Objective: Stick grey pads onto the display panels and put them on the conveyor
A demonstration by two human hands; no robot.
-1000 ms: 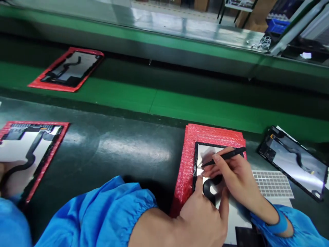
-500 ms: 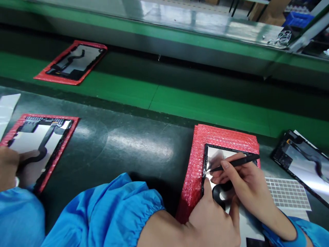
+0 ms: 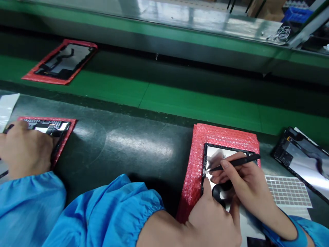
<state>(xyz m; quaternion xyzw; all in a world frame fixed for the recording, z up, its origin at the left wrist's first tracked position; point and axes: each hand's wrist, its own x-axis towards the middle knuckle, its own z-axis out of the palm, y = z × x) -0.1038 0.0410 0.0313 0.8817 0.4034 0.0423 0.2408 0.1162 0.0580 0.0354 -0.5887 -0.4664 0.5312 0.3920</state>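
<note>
Black tweezers are held in my right hand, pinched between thumb and fingers. Their tip touches the left edge of a tablet screen panel, at a tiny white piece. This panel has a black frame and a silvery back, and lies on red bubble wrap. My left hand rests over the panel's lower part, index finger stretched onto the left frame edge just below the tweezer tip. Its thumb is apart from the index finger; the other fingers are mostly hidden. A black round-ended part shows between my hands.
Right of my hands lie a sheet of small white squares and another panel. At left, a co-worker's hand covers a panel on red wrap. Across the green belt lies a wrapped panel.
My hands and the tweezers stay almost still. The co-worker's hand has moved up and right over its panel. The wrapped panel on the belt has shifted left.
</note>
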